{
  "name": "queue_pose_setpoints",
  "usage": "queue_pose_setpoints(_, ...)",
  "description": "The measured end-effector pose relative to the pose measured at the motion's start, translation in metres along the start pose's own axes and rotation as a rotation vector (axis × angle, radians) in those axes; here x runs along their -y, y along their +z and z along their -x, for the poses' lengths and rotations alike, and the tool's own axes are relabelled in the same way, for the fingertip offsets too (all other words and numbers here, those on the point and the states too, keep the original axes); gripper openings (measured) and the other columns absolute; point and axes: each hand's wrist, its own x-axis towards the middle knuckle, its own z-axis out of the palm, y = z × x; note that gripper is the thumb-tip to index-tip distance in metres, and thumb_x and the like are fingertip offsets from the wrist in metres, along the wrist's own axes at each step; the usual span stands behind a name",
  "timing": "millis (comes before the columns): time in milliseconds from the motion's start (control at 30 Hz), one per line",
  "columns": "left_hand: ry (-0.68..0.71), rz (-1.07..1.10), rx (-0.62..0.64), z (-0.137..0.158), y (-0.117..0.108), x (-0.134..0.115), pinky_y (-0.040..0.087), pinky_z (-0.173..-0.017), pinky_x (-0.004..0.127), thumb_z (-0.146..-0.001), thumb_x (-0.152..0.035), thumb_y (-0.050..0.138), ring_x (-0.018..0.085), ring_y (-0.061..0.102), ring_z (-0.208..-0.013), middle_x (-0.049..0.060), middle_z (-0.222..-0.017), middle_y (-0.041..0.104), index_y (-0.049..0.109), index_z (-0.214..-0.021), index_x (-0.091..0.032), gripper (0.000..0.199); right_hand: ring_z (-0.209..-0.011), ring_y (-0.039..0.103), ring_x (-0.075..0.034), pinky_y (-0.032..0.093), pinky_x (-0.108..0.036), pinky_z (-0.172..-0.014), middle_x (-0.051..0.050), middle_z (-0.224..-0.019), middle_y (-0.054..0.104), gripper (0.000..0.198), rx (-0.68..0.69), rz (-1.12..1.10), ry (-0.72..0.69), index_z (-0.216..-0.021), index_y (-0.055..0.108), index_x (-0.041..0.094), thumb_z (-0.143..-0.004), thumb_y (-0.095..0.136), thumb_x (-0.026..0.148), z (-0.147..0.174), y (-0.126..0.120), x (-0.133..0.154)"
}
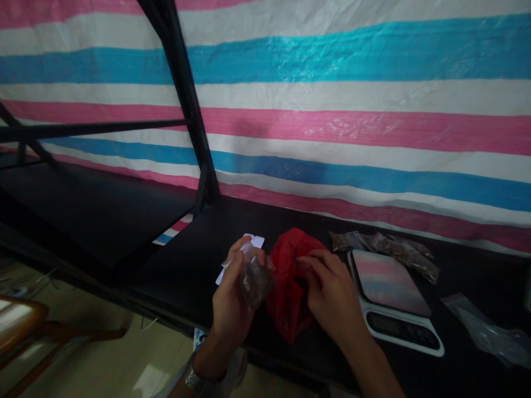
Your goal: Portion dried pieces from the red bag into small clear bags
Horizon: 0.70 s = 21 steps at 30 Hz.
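Note:
My left hand [232, 290] is closed around a small clear plastic bag [255, 279] with something dark in its lower part. Beside it, a red plastic bag [286, 282] stands crumpled on the black table [182, 276]. At the right edge of the red bag's mouth is my right hand [332, 287], its fingers bent and partly over the opening. Whether those fingertips pinch the red film or something small inside is hidden. A white card [255, 241] lies partly behind my left hand.
A digital kitchen scale [392, 282] sits right of my right hand. Several clear bags of brown bits [404, 254] lie behind it, and flat clear bags [489, 331] to its right. A black metal post [186, 94] rises at left before the striped sheet [352, 127]. A wooden chair [25, 320] stands below left.

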Motion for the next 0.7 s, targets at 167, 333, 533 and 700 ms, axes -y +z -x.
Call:
queue_pose_setpoints(167,0.095,-0.612,0.006,0.002,-0.004,0.021,0.055,-0.079,0.03,-0.078,-0.034,0.086,0.018,0.068,-0.084,-0.002,-0.094,0.068,0.056,-0.118,-0.025,0.051,-0.112,0.068,-0.028,0.053,-0.047,-0.099,-0.01,-0.122,0.073,0.045,0.113,-0.065,0.0,-0.117,0.078,0.023,-0.091,0.053,-0.004,0.001,0.003,0.002)
queue_pose_setpoints(333,0.088,-0.779,0.09,0.0,-0.007,0.036,0.056,-0.092,0.036,-0.078,-0.015,0.072,0.022,0.072,-0.101,0.003,-0.111,0.071,0.051,-0.124,-0.026,0.052,-0.112,0.068,-0.026,0.054,-0.044,-0.101,-0.008,-0.123,0.073,0.044,0.146,-0.107,-0.005,-0.119,0.077,0.024,-0.092,0.054,-0.002,0.0,0.006,0.004)
queue_pose_setpoints(533,0.074,-0.779,0.014,-0.005,-0.014,0.029,0.056,-0.084,0.034,-0.067,-0.005,0.057,0.021,0.072,-0.091,0.001,-0.103,0.07,0.054,-0.124,-0.025,0.06,-0.113,0.066,-0.031,0.054,-0.049,-0.098,-0.012,-0.123,0.071,0.046,0.085,0.11,0.035,-0.12,0.077,0.021,-0.089,0.053,-0.002,0.002,0.002,-0.006)
queue_pose_setpoints(700,0.125,-0.709,-0.104,-0.007,-0.01,0.022,0.055,-0.071,0.029,-0.067,-0.012,0.06,0.018,0.069,-0.077,-0.002,-0.09,0.069,0.056,-0.116,-0.024,0.05,-0.109,0.066,-0.033,0.054,-0.051,-0.097,-0.015,-0.121,0.07,0.05,-0.052,0.215,0.077,-0.117,0.079,0.016,-0.081,0.051,-0.005,0.002,-0.001,-0.015)
